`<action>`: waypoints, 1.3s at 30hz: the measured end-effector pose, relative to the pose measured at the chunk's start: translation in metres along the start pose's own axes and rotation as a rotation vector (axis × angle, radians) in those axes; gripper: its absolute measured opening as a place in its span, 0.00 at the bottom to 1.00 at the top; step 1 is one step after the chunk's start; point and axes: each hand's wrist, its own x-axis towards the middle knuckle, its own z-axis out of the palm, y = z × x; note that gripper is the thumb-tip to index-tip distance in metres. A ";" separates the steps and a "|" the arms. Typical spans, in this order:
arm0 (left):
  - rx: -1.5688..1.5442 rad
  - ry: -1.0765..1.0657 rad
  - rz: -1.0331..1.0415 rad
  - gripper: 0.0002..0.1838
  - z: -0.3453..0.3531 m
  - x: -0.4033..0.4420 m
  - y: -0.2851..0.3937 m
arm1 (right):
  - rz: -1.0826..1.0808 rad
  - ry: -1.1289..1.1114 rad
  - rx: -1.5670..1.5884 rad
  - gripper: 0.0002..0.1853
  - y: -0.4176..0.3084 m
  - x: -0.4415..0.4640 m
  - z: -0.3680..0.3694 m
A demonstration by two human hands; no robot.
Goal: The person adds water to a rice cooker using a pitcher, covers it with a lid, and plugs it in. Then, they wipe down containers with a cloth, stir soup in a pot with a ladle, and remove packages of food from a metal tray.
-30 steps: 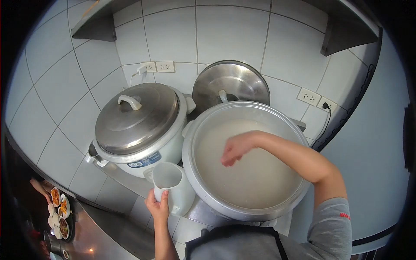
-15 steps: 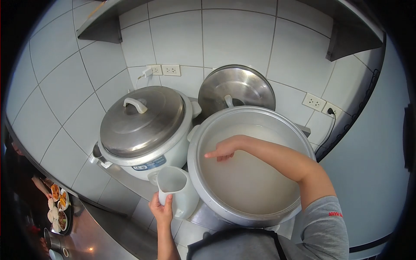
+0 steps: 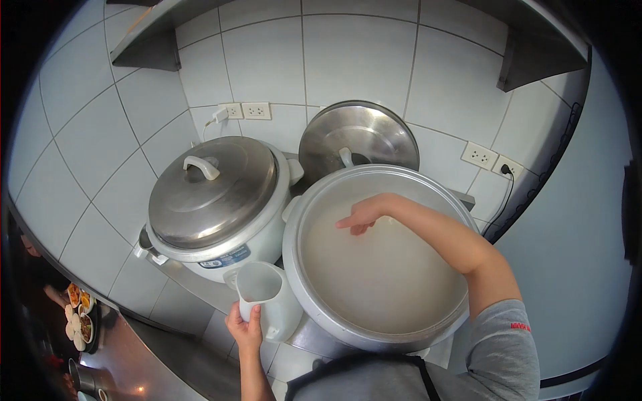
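Observation:
A white plastic pitcher [image 3: 284,311] is held by my left hand [image 3: 245,326], its thumb over the rim and its mouth tilted towards the cookers. My right hand [image 3: 364,215] reaches into a large open pot [image 3: 289,267] of cloudy, whitish water [image 3: 374,287]. One digit stretches left just above the surface, while the lower fingertips meet the water and are partly hidden; I see nothing held there. Whatever lies under the cloudy water cannot be made out. The pitcher stands close beside the pot's left wall.
To the left is a rice cooker [image 3: 231,260] with its metal lid [image 3: 214,194] on. Another lid [image 3: 361,137] leans against the tiled wall behind the pot. Outlets [image 3: 479,155] and a black cord [image 3: 506,194] are at right. Dishes of food [image 3: 79,317] sit lower left, near another person's arm.
My right hand has shifted right and slightly up within the pot, away from its left rim. The pitcher stays in my left hand. The whole view has moved slightly.

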 end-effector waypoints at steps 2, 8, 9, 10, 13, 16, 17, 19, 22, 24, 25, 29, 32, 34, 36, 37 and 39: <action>0.010 -0.015 -0.046 0.11 -0.002 0.000 0.000 | 0.058 0.020 -0.008 0.41 0.022 0.002 -0.003; 0.012 -0.002 -0.030 0.12 0.001 0.000 0.003 | 0.133 0.060 -0.073 0.39 0.047 0.005 0.002; 0.018 0.003 -0.002 0.13 0.001 0.000 0.005 | 0.136 0.063 -0.083 0.39 0.047 0.002 0.001; 0.020 0.002 -0.008 0.13 0.002 0.000 0.005 | 0.137 0.064 -0.094 0.39 0.045 -0.001 0.000; 0.021 -0.007 -0.027 0.13 0.001 -0.001 0.004 | 0.107 0.097 0.003 0.39 0.061 -0.004 -0.006; 0.010 -0.018 -0.042 0.13 -0.001 -0.002 0.001 | 0.159 0.137 0.096 0.38 0.093 -0.018 -0.015; 0.003 -0.014 -0.045 0.13 -0.001 -0.003 -0.001 | 0.194 0.149 0.117 0.38 0.103 -0.024 -0.015; 0.002 -0.012 -0.037 0.13 0.001 -0.002 0.000 | 0.238 0.172 0.119 0.37 0.127 -0.032 -0.011; 0.001 -0.021 -0.037 0.12 0.001 0.000 0.010 | 0.302 0.211 0.093 0.37 0.153 -0.036 -0.002; 0.009 -0.035 -0.034 0.12 0.000 0.000 0.007 | 0.307 0.253 0.097 0.36 0.163 -0.039 0.006; 0.012 -0.039 -0.034 0.12 -0.001 -0.001 0.005 | 0.291 0.284 0.114 0.36 0.167 -0.041 0.010; 0.002 -0.034 -0.041 0.12 -0.001 -0.001 0.006 | 0.256 0.290 0.217 0.36 0.156 -0.068 0.018; 0.005 -0.030 -0.037 0.13 0.000 0.000 0.006 | 0.288 0.159 0.278 0.36 0.126 -0.101 0.044; 0.020 -0.044 -0.066 0.14 -0.003 0.000 0.001 | 0.253 0.075 0.297 0.37 0.109 -0.118 0.066; -0.003 -0.030 -0.048 0.13 0.000 0.000 0.005 | 0.228 0.040 0.312 0.37 0.106 -0.122 0.089; -0.014 -0.021 -0.038 0.13 0.001 0.001 0.007 | 0.220 0.047 0.317 0.37 0.105 -0.123 0.100; -0.055 -0.012 -0.056 0.13 0.002 0.000 0.003 | 0.214 0.067 0.297 0.38 0.106 -0.124 0.111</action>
